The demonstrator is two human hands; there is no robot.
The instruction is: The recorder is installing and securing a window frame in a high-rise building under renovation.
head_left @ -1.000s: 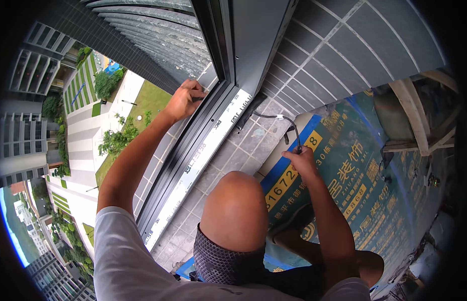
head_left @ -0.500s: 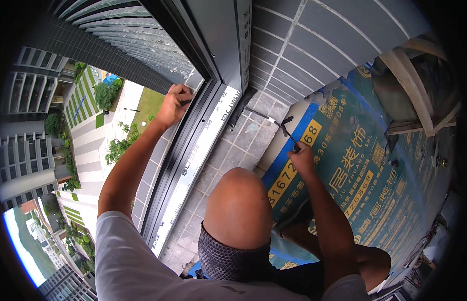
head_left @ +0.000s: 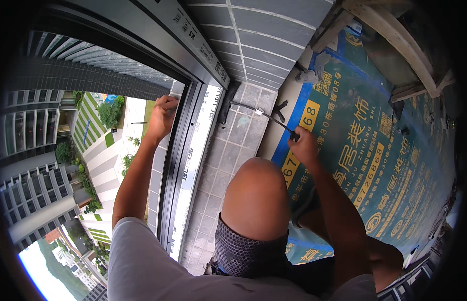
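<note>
My left hand (head_left: 163, 116) reaches over the dark window frame (head_left: 185, 118) to its outer side, near the frame's corner. Its fingers are curled, and whatever they may hold is hidden. In my right hand (head_left: 305, 145), beside my raised knee, is the end of a thin black rod or cable (head_left: 276, 122); I cannot tell which. A small white piece (head_left: 259, 111) sits partway along it. It stretches leftward over the grey floor tiles (head_left: 228, 155) toward the frame's foot. A short dark piece (head_left: 279, 107) lies beside it on the pale edge.
White printed film (head_left: 190, 165) covers the inner sill. Grey wall tiles (head_left: 268, 35) rise ahead, and green printed sheeting (head_left: 359, 150) with blue tape covers the floor at right. A wooden frame (head_left: 394, 30) stands far right. Beyond the window lies a long drop to a courtyard (head_left: 100, 160).
The whole view has shifted and turned slightly. Both hands keep nearly the same places, left at the outer frame, right on the black rod or cable, which now looks straighter.
</note>
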